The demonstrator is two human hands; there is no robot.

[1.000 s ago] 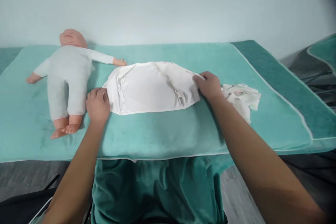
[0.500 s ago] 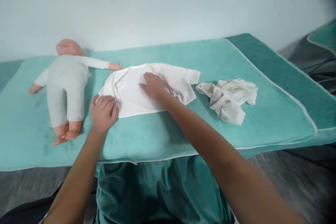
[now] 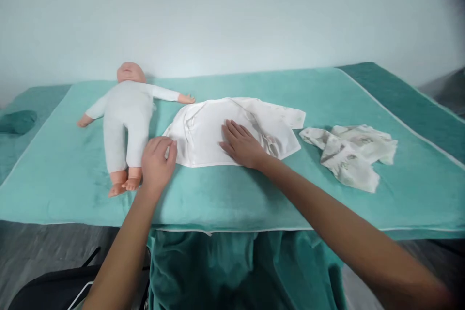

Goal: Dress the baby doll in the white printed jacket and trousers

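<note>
A white baby shirt [image 3: 209, 131] with a faint print lies spread on the green bed, its front panels open and one sleeve stretched to the right. My right hand [image 3: 241, 144] rests flat on the middle of the shirt, fingers extended. Beside the shirt's left end is my left hand [image 3: 159, 161], its fingers loosely bent, the thumb apart and nothing visible in it. Just left of that hand lies a baby doll [image 3: 127, 106] on its back, with a white cloth body and one arm reaching toward the shirt's top edge.
Crumpled printed baby clothing [image 3: 350, 155] lies to the right of the shirt. The green bed cover [image 3: 218, 203] has a pale piped front edge, and a white wall [image 3: 232, 19] rises behind it. A black chair-like object [image 3: 51, 288] stands at the lower left.
The view has turned left, so everything appears farther right. My left hand has come off the shirt's left sleeve. My right hand has slid slightly toward the near hem.
</note>
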